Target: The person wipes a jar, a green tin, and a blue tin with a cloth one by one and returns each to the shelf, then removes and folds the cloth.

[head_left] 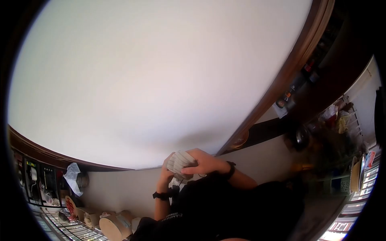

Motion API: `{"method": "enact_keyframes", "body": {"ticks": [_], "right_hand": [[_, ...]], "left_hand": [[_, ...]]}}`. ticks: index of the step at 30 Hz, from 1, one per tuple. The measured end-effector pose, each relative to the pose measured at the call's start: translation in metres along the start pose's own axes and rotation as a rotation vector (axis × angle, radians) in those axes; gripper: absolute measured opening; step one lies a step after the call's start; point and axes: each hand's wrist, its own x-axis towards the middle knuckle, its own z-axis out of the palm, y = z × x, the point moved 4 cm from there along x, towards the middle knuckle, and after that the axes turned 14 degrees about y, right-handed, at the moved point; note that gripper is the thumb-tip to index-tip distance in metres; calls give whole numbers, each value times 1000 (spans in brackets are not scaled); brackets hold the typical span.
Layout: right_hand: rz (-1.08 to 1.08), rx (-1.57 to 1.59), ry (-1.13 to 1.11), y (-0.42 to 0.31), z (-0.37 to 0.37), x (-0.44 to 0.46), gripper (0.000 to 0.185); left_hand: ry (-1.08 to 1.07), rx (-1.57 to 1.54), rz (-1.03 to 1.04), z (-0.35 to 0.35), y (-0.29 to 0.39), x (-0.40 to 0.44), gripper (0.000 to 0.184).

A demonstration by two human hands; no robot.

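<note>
In front of my chest, both hands hold a beige-grey ribbed bundle [180,162] that looks like folded cloth. My left hand [165,172] is wrapped around its left side. My right hand [207,162] grips it from the right, with fingers across its lower front. Dark bands circle both wrists. Part of the bundle is hidden behind my fingers, so its full shape cannot be made out.
A large white wall [157,80] with brown wood trim [277,86] stands close ahead. At lower left are a plastic bag [73,178] and a round cardboard-coloured container [113,227]. Dark shelving with various items lines the right, beside a pale floor [120,193].
</note>
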Motion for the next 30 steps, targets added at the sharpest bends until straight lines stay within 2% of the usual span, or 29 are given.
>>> {"method": "enact_keyframes", "body": {"ticks": [1,4,5,7,9,13,19,22,26,30], "right_hand": [[-7,-9,22,3,6,4,29],[-24,3,105,9,28,20,28],[-13,29,113,11,35,26,28],[78,40,51,19,53,43,31],[60,53,52,24,82,63,30],[145,89,4,38,158,102,30],[189,90,-159,54,277,148,27],[78,27,-222,67,331,168,25],[50,-110,-352,74,392,185,22],[-51,-177,-450,87,444,196,21]], "left_hand": [[-7,-98,27,-1,12,-3,50],[234,-10,135,-25,43,-10,32],[317,-11,196,-26,57,-13,20],[391,-16,309,-41,93,-23,18],[490,20,411,-71,114,-40,14],[628,150,458,-142,146,-89,10],[848,84,497,-232,172,-167,10],[961,104,542,-275,179,-208,14],[1077,164,532,-316,189,-262,23],[1164,181,541,-334,206,-301,26]]}}
